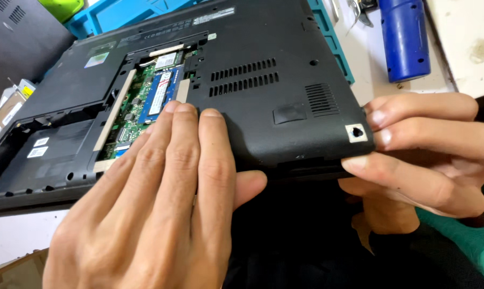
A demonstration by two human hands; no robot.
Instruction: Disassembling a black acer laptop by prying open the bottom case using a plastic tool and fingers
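Observation:
A black laptop (263, 64) lies upside down, its bottom facing up and tilted toward me. An access bay is uncovered, showing a green circuit board with a blue memory module (161, 92). My left hand (156, 208) rests flat on the laptop's underside near the front edge, fingertips reaching the open bay, thumb hooked under the edge. My right hand (424, 150) grips the laptop's right front corner, fingers above and below it, beside a small white square with a screw hole (357, 132).
A blue cylindrical tool (405, 37) lies at the upper right on the white table (367, 69). A teal mat (119, 13) sits under the laptop's far side. A grey panel (17, 37) and small boxes (9, 104) are at the left.

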